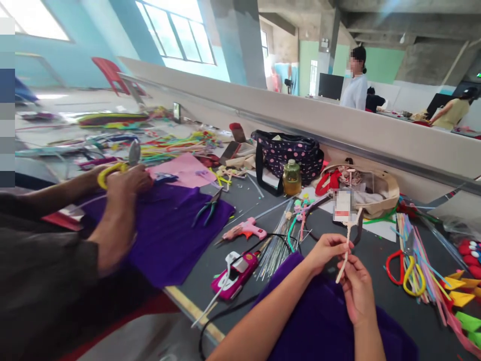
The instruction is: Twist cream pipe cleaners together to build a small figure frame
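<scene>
My left hand (327, 251) pinches a cream, twisted pipe cleaner (348, 231) that stands nearly upright and forks at the top. Just below, my right hand (356, 286) grips the lower part of the same stem, its fingertips close to my left ones. Both hands are above a purple cloth (315, 311) at the table's near edge. To the right of them lie scissors (408, 273) with red and yellow handles, on a bundle of pastel pipe cleaners (428, 281). Left of my arms are clear sticks (276, 255) and a pink glue gun (246, 229).
At left, a co-worker's hands (126, 183) hold yellow-handled scissors (112, 173) over another purple cloth (169, 230) with pliers (208, 208). A magenta toy car (235, 276), a bottle (292, 178), a dotted bag (289, 150) and a basket (387, 193) stand on the table before a low partition (225, 108).
</scene>
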